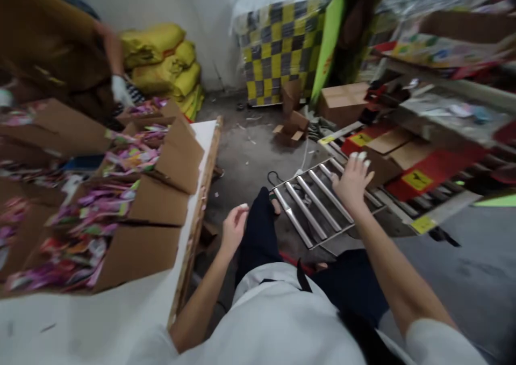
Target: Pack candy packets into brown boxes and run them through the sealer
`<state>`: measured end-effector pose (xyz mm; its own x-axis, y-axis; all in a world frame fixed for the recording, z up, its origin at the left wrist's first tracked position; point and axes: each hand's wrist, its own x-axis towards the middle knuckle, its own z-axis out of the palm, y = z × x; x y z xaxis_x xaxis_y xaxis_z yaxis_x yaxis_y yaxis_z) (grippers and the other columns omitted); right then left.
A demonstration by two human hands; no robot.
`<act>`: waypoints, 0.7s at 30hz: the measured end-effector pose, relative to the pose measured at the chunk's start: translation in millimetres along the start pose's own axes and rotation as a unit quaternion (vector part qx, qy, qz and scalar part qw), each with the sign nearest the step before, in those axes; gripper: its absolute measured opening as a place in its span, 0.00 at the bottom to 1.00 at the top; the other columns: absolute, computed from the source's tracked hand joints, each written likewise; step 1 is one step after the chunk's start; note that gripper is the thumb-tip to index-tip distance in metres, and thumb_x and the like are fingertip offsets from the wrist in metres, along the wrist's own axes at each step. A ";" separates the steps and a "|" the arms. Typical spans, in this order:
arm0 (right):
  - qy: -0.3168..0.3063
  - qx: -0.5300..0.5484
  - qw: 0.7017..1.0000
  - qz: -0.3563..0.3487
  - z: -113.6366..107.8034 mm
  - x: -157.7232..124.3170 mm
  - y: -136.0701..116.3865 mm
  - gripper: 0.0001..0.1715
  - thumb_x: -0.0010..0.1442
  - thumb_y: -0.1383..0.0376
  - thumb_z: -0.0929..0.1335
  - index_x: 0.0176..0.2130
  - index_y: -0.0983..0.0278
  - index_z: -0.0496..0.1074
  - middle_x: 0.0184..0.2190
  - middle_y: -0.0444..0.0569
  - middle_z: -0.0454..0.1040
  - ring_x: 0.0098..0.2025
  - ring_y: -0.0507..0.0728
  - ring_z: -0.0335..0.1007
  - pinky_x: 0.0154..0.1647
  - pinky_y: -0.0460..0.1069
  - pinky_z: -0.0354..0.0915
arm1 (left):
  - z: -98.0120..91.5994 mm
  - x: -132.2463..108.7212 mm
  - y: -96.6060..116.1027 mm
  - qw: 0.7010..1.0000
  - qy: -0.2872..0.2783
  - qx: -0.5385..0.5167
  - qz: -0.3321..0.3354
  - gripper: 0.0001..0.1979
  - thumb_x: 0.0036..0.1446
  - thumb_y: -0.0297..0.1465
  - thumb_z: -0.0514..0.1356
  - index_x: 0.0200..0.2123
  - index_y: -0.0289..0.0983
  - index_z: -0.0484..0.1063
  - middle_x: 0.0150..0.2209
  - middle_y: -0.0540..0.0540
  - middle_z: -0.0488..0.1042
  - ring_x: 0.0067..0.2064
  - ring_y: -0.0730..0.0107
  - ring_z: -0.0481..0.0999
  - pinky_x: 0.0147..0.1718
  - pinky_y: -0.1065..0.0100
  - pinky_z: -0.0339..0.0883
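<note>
1. The right hand (350, 187) is held out above the rollers (326, 204), palm down, just beside the carton (411, 155). Its fingers are stretched out and apart, and several tips are covered in white. Whether the carton is touched cannot be told.
2. The left hand (234, 228) is held in front of the body, near the counter (133, 316) and beside a dark trouser leg (260, 230). Its fingers are curled inward, with white seen at one tip; whether they are together, or closed on anything, cannot be told.
3. The carton is set between the red sides of the machine (439, 174), to the right of the rollers. Yellow labels are borne on the red sides.
4. The rollers are carried in a metal frame, spaced apart and slanted, and are joined to the machine's near end.
5. Open boxes (161, 201) are stood on the counter, filled with bright packets (107, 198), mostly pink and purple.
6. Behind the boxes, a co-worker's gloved hand (121, 91) is held near the packets.
7. Yellow sacks (161, 48) are stacked by the wall. A checkered bale (278, 53) is placed farther right, and a small open box (290, 128) is left on the floor (237, 160) before it.
</note>
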<state>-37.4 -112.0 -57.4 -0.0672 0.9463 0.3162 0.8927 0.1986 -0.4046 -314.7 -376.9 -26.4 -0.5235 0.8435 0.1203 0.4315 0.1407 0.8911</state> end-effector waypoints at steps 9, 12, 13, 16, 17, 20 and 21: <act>-0.347 0.305 0.837 -0.292 60.4 -166.2 -159.0 0.28 0.61 0.64 0.69 0.60 0.63 0.73 0.63 0.62 0.70 0.62 0.64 0.71 0.65 0.65 0.64 | -225.2 -72.6 44.7 0.737 0.480 0.476 -0.020 0.27 0.55 0.49 0.63 0.49 0.33 0.75 0.49 0.28 0.75 0.56 0.29 0.70 0.52 0.28 0.63; -0.385 0.330 0.831 -0.229 51.9 -157.5 -145.9 0.27 0.61 0.65 0.70 0.59 0.64 0.74 0.57 0.59 0.76 0.51 0.61 0.78 0.59 0.60 0.69 | -252.6 -78.3 29.5 0.774 0.354 0.500 -0.160 0.24 0.52 0.53 0.60 0.35 0.38 0.75 0.30 0.37 0.75 0.45 0.32 0.75 0.45 0.30 0.67; -0.398 0.328 0.835 -0.195 48.7 -154.0 -140.6 0.26 0.60 0.65 0.70 0.58 0.64 0.75 0.55 0.58 0.77 0.50 0.62 0.78 0.60 0.60 0.69 | -257.1 -78.1 27.6 0.783 0.321 0.501 -0.180 0.23 0.53 0.54 0.58 0.31 0.39 0.74 0.25 0.40 0.72 0.42 0.35 0.76 0.43 0.33 0.69; -0.437 0.332 0.827 -0.125 42.8 -155.6 -139.6 0.23 0.60 0.65 0.70 0.55 0.65 0.76 0.52 0.59 0.79 0.53 0.64 0.76 0.63 0.62 0.65 | -266.0 -79.1 42.3 0.763 0.338 0.518 -0.187 0.23 0.53 0.56 0.54 0.25 0.42 0.68 0.19 0.45 0.63 0.39 0.38 0.76 0.40 0.39 0.70; -0.453 0.341 0.815 -0.117 42.3 -162.2 -146.9 0.23 0.60 0.64 0.70 0.55 0.65 0.76 0.52 0.59 0.79 0.54 0.64 0.76 0.63 0.62 0.65 | -267.6 -82.1 53.5 0.755 0.353 0.523 -0.180 0.23 0.52 0.57 0.54 0.22 0.43 0.65 0.18 0.46 0.59 0.38 0.38 0.76 0.40 0.38 0.70; -0.522 0.382 0.757 -0.098 41.7 -200.9 -190.0 0.28 0.63 0.56 0.70 0.59 0.64 0.73 0.54 0.57 0.78 0.53 0.62 0.77 0.59 0.60 0.69 | -259.6 -101.3 93.9 0.760 0.381 0.515 -0.115 0.27 0.51 0.60 0.54 0.20 0.43 0.57 0.16 0.49 0.49 0.33 0.40 0.74 0.40 0.34 0.69; -0.547 0.393 0.734 -0.091 40.9 -218.0 -208.1 0.30 0.65 0.51 0.68 0.60 0.63 0.71 0.54 0.57 0.78 0.51 0.61 0.78 0.55 0.59 0.72 | -250.7 -109.8 106.3 0.777 0.376 0.499 -0.075 0.26 0.52 0.60 0.55 0.20 0.44 0.59 0.15 0.49 0.48 0.30 0.42 0.73 0.40 0.34 0.69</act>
<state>-226.7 -349.2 -77.2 -0.8546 0.4393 -0.2770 0.3206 0.0267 -0.9468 -395.5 -584.5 164.8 -0.7422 0.2906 0.6039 0.4832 0.8564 0.1818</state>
